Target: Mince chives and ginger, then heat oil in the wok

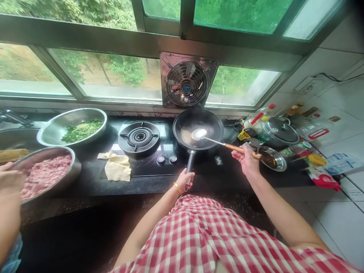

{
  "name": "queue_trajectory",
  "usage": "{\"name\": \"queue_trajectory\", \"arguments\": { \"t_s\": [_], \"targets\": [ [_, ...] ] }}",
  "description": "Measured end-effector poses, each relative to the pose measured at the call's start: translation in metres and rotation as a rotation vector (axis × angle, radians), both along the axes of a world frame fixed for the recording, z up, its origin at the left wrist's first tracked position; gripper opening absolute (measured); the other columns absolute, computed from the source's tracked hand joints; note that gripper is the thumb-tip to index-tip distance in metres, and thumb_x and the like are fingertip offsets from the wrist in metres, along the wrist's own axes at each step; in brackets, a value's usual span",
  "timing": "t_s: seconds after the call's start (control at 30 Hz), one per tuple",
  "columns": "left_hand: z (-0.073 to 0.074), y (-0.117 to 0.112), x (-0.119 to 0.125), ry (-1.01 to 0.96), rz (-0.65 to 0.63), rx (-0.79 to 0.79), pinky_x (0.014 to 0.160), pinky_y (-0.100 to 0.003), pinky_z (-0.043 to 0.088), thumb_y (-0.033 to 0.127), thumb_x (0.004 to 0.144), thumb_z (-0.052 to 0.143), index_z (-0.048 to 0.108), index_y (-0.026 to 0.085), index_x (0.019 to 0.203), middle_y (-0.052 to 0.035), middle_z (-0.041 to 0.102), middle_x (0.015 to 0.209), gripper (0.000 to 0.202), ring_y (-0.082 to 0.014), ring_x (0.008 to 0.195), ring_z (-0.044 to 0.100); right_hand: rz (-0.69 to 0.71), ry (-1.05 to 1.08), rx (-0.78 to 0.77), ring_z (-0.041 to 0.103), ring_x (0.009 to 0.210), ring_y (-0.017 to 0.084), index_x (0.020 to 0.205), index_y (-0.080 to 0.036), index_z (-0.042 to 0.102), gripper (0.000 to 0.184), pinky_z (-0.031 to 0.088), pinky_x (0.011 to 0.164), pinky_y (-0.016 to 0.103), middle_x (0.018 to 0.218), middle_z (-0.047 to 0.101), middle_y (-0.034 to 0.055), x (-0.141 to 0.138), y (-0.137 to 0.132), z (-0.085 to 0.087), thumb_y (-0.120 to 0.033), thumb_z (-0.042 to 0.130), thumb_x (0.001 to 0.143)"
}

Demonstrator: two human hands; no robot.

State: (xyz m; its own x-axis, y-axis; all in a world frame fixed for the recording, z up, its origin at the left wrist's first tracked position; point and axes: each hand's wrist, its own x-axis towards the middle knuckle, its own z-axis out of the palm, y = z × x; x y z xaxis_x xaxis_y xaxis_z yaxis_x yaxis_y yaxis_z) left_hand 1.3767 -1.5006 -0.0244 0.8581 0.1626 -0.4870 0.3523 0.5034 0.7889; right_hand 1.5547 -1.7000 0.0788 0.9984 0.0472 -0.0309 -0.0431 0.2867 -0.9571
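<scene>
A black wok (209, 121) sits on the right burner of the gas stove, with a little oil in its bottom. My left hand (185, 179) is wrapped round the wok's handle (189, 162) at the counter's front edge. My right hand (247, 159) grips the wooden handle of a metal ladle (198, 134), whose bowl hangs inside the wok just above the oil.
The left burner (138, 137) is bare, with a yellow cloth (117, 167) in front of it. Steel bowls hold chopped greens (82, 130) and minced meat (45, 174). Another person's hand (10, 178) reaches in at far left. Bottles, a lidded pot (277, 132) and a saucer crowd the right.
</scene>
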Motion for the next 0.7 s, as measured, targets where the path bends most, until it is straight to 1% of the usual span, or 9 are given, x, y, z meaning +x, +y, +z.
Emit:
{"name": "queue_trajectory", "arguments": {
  "t_s": [0.13, 0.3, 0.5, 0.7],
  "targets": [
    [0.000, 0.000, 0.001, 0.002, 0.001, 0.006, 0.033, -0.014, 0.021, 0.036, 0.066, 0.061, 0.041, 0.022, 0.101, 0.0071, 0.046, 0.058, 0.042, -0.0050, 0.036, 0.040, 0.028, 0.004, -0.014, 0.066, 0.054, 0.015, 0.082, -0.016, 0.059, 0.031, 0.057, 0.055, 0.026, 0.060, 0.068, 0.0017, -0.006, -0.008, -0.002, -0.042, 0.067, 0.069],
    [0.002, 0.000, 0.001, 0.002, 0.002, 0.011, 0.034, -0.014, 0.021, 0.037, 0.065, 0.061, 0.042, 0.022, 0.100, 0.0072, 0.046, 0.058, 0.042, -0.0046, 0.037, 0.040, 0.041, 0.014, -0.017, 0.067, 0.055, 0.016, 0.083, -0.015, 0.060, 0.032, 0.057, 0.054, 0.025, 0.060, 0.068, 0.0025, -0.006, -0.001, -0.009, -0.042, 0.067, 0.068],
    [0.003, 0.000, 0.002, 0.000, 0.001, 0.013, 0.035, -0.013, 0.022, 0.038, 0.064, 0.062, 0.041, 0.023, 0.099, 0.0072, 0.046, 0.058, 0.043, -0.0045, 0.037, 0.041, 0.035, 0.032, -0.005, 0.066, 0.053, 0.015, 0.082, -0.015, 0.059, 0.031, 0.056, 0.052, 0.024, 0.057, 0.067, 0.0016, 0.000, 0.019, -0.019, -0.042, 0.067, 0.069],
    [0.004, 0.000, 0.002, -0.005, -0.002, 0.005, 0.036, -0.013, 0.023, 0.038, 0.065, 0.063, 0.040, 0.022, 0.100, 0.0073, 0.046, 0.058, 0.045, -0.0043, 0.037, 0.041, 0.033, 0.049, 0.034, 0.066, 0.053, 0.014, 0.081, -0.016, 0.058, 0.029, 0.056, 0.051, 0.022, 0.056, 0.065, 0.0000, 0.002, 0.049, -0.021, -0.042, 0.066, 0.070]
  ]
}}
